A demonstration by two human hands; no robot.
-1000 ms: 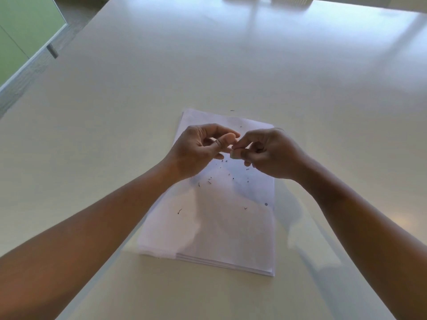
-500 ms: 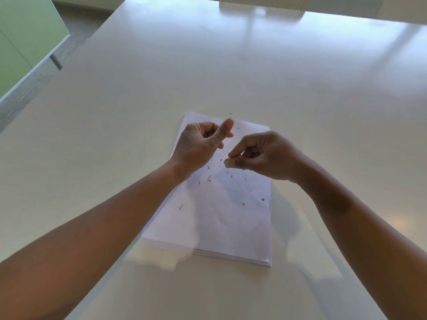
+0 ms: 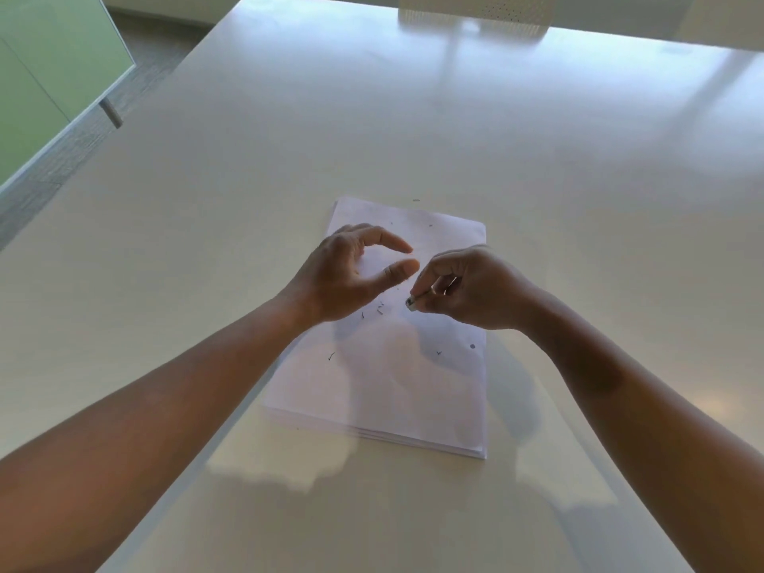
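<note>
A stack of white paper sheets (image 3: 397,390) lies on the pale table (image 3: 537,200). Small dark clippings (image 3: 379,310) are scattered over the top sheet. My left hand (image 3: 351,279) hovers above the paper with fingers relaxed and slightly curved, holding nothing. My right hand (image 3: 471,287) is just to its right, fingers curled, pinching a small metal tool (image 3: 413,300) that looks like a nail clipper; most of it is hidden in the fingers. The two hands are apart.
The table's left edge runs diagonally, with grey floor (image 3: 82,130) and a green panel (image 3: 45,76) beyond it. A pale chair back (image 3: 471,10) stands at the table's far side.
The hands were touching a second ago, the right hand working at the left thumb. They have drawn apart, and the left hand has opened its fingers.
</note>
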